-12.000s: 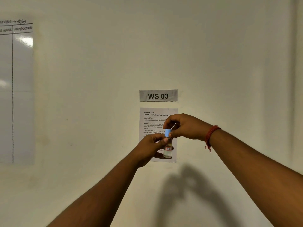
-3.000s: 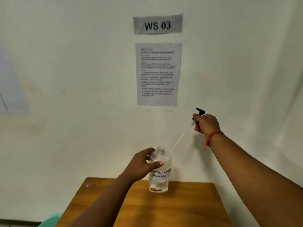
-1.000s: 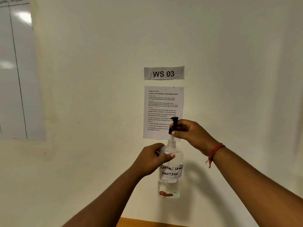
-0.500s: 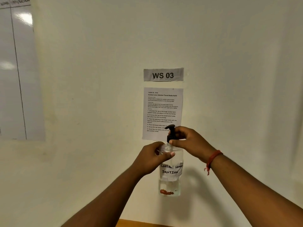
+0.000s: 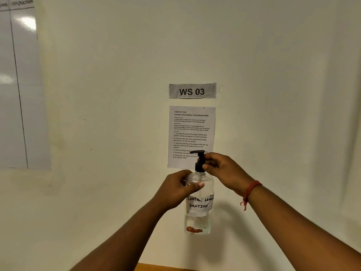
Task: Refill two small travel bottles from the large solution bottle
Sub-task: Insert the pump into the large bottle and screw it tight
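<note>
Pinching hand: right hand (image 5: 220, 169) has fingertips closed round the black pump cap (image 5: 199, 163), right at its collar on the bottle neck.
Holding hand: left hand (image 5: 179, 187) wraps the shoulder of the large solution bottle (image 5: 199, 204), thumb across the front, bottle upright and held in the air.
Where the bottle is: well above the table (image 5: 166, 267), whose wooden edge just shows at the bottom; close in front of the wall.
Label: handwritten "CONTACT LENS SOLUTION"; liquid sits low, in the bottom part only.
Travel bottles: not in view.
Risk, cross-threading: if the collar goes on crooked, I'd expect it to jam or seal badly and leak.
Risk, slip: the clear plastic looks smooth; a hard twist against a loose grip could spin or drop the bottle onto the table.
Risk, pump head: pressing it down while twisting could squirt solution.
Behind: instruction sheet (image 5: 192, 136) and "WS 03" sign (image 5: 192, 90) on the wall.
</note>
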